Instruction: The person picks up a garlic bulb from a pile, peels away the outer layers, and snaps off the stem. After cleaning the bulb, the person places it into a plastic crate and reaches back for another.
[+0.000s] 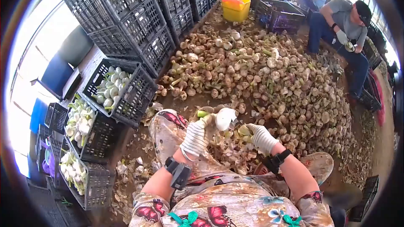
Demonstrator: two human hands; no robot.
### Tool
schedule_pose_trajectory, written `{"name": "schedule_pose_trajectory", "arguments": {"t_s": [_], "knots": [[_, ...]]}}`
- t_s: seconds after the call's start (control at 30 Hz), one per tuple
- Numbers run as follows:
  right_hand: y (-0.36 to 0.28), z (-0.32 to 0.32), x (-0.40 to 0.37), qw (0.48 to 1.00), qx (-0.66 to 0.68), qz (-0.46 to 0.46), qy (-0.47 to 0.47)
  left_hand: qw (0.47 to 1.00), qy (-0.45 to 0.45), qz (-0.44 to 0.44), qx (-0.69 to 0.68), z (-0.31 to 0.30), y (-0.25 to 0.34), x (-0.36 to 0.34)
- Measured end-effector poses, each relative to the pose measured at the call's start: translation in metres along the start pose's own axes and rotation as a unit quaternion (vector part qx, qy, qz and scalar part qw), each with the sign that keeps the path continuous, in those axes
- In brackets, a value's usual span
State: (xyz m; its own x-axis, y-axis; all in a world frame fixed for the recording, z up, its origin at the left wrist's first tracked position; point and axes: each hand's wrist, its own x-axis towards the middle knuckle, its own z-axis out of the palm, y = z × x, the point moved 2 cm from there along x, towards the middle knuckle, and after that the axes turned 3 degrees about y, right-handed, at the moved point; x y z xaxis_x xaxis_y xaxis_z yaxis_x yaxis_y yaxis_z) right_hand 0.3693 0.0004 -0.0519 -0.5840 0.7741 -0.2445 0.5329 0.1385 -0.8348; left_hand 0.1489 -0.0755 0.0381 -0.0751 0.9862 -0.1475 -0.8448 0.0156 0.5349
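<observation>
My left hand (196,135), in a striped white glove, is closed round the stem of a garlic bulb (225,119). The bulb's bare white head points right and a short green stem end shows at the left. Just to the right, my right hand (262,138), also gloved, has its fingers pinched on a strip of yellowish garlic skin (244,131), apart from the bulb. Loose peelings (229,151) lie below both hands, between my legs. In front spreads a large heap of unpeeled garlic (252,71).
Black crates of peeled garlic (120,90) stand on my left, below tall stacks of black crates (126,17). A yellow bucket (235,10) with a red bag sits beyond the heap. On the right a seated co-worker (343,29) handles garlic beside more crates.
</observation>
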Motion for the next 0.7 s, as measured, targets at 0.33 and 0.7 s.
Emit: {"name": "schedule_pose_trajectory", "arguments": {"t_s": [0.33,0.7], "knots": [[-0.117,-0.005,-0.021,0.981,0.085,-0.104,0.14,0.996,0.053,-0.052,-0.052,0.005,-0.014,0.002],[-0.043,0.019,-0.018,0.993,0.04,-0.077,0.083,0.989,0.064,-0.002,-0.131,-0.005,0.012,0.015]]}}
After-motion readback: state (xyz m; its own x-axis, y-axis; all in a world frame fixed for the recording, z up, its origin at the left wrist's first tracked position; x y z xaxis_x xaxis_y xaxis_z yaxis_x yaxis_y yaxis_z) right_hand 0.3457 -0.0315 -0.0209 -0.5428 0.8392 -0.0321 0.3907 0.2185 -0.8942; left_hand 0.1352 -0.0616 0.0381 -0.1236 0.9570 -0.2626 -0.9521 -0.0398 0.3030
